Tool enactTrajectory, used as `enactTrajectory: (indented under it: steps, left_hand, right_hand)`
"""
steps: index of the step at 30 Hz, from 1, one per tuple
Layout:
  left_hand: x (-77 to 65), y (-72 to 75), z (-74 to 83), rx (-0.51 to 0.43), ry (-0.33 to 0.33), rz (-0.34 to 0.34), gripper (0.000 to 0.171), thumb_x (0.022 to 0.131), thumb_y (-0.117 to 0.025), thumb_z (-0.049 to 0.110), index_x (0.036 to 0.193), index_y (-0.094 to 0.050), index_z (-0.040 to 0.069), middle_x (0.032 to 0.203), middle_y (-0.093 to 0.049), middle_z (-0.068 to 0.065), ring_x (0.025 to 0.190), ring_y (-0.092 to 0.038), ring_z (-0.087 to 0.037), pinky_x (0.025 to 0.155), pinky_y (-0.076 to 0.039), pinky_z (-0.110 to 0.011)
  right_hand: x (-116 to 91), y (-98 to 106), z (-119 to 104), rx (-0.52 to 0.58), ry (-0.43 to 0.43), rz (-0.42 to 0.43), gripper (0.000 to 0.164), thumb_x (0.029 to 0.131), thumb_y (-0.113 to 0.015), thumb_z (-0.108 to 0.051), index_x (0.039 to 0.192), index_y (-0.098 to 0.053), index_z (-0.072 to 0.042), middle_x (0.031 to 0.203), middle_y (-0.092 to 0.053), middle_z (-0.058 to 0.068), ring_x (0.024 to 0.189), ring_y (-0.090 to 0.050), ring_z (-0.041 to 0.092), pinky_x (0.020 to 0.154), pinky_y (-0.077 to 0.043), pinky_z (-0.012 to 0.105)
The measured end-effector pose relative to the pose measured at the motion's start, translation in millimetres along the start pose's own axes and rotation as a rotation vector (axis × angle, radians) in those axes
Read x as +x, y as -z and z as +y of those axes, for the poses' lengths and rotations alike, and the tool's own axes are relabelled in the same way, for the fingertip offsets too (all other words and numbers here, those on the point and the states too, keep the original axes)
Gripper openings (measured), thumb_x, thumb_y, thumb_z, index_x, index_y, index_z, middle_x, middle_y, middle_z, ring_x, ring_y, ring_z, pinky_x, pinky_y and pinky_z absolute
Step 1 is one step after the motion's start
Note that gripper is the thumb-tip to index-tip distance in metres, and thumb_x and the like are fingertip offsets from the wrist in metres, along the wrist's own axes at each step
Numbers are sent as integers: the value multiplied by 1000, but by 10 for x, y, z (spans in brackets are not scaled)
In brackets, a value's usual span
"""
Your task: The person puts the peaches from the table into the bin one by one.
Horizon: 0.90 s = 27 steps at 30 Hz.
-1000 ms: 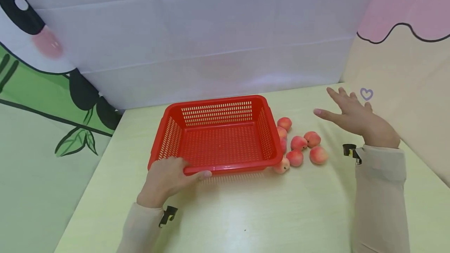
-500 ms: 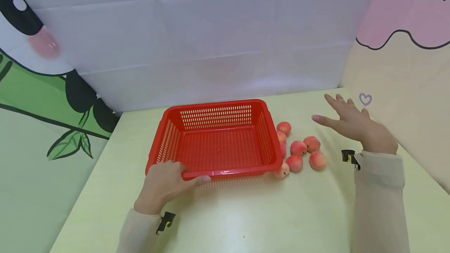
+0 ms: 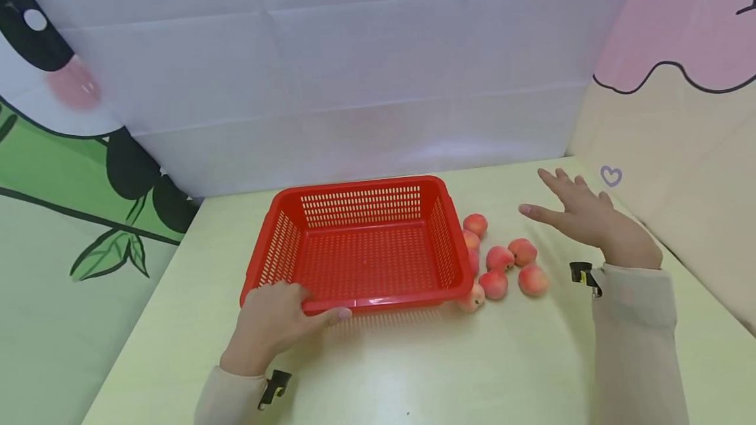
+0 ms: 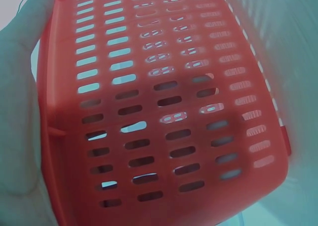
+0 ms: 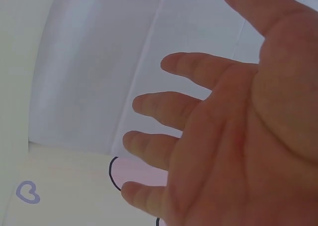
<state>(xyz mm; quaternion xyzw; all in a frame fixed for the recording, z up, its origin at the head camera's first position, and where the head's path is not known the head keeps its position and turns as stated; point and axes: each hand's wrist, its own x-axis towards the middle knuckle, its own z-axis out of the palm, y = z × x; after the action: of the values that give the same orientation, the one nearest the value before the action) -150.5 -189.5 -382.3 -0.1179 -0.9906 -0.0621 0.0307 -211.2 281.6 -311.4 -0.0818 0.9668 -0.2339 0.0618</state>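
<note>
Head view: the left hand (image 3: 272,320) grips the red basket (image 3: 365,261) at its near-left corner, toward the table's (image 3: 443,372) far edge, while the right hand (image 3: 581,215), spread and holding nothing, hangs between peaches (image 3: 495,284) and right edge.

Right of the left hand (image 3: 268,326), the red basket (image 3: 365,261) is filling most of the passage, though its hollow is lying open from above. Peaches (image 3: 500,258) are crowding the gap between the red basket and the right hand (image 3: 585,222), leaving narrow slots among them. On the near side of both hands, the table (image 3: 455,369) is offering a broad open stretch. Beyond both hands, a pale backdrop (image 3: 366,117) is barring the way, and a beige panel (image 3: 679,169) is standing outward of the right hand, whose height above the table is proving hard to judge.
</note>
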Motion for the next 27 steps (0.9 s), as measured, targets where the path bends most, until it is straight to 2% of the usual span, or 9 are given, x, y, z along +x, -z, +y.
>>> enactTrajectory:
  steps: [5,8,11,15,22,27]
  left_hand:
    - [-10,13,-4,-6,10,4,76,64,-37,94,54,-47,19,44,-41,5,46,-41,-12,48,-35,-28]
    - [-16,24,-5,-10,14,1,76,63,-37,94,54,-47,19,44,-41,5,45,-41,-12,48,-35,-27]
    - [-16,35,-6,-12,8,1,76,64,-38,93,53,-47,19,43,-41,5,45,-41,-12,47,-34,-27]
    - [-13,46,-10,-10,-2,6,76,64,-38,93,53,-46,19,43,-40,5,44,-40,-12,47,-33,-27]
    - [11,22,-12,-18,-17,22,77,63,-37,94,50,-44,18,42,-36,5,43,-37,-11,44,-29,-26]
    - [7,5,-17,-14,-3,-4,79,62,-36,95,50,-44,18,41,-36,5,43,-37,-11,44,-28,-26]
  right_hand:
    - [-4,18,-58,17,80,98,85,92,-52,-58,153,-18,-9,154,-11,22,137,-7,43,102,-12,68]
    - [-4,16,-107,36,165,215,75,91,-58,-51,148,-32,-10,149,-27,18,133,-24,38,101,-24,62]
    - [-14,26,-164,34,244,338,65,91,-62,-44,142,-43,-8,142,-37,15,127,-34,37,97,-30,62]
    - [-72,59,-242,43,312,443,57,91,-65,-35,138,-49,-8,140,-40,13,126,-36,36,95,-32,63]
    - [-222,104,-446,18,447,603,49,85,-72,-21,130,-57,-7,135,-48,10,122,-43,30,88,-38,57]
    - [-294,67,-537,-3,525,628,50,81,-74,-15,128,-59,-6,132,-50,9,121,-44,28,92,-39,52]
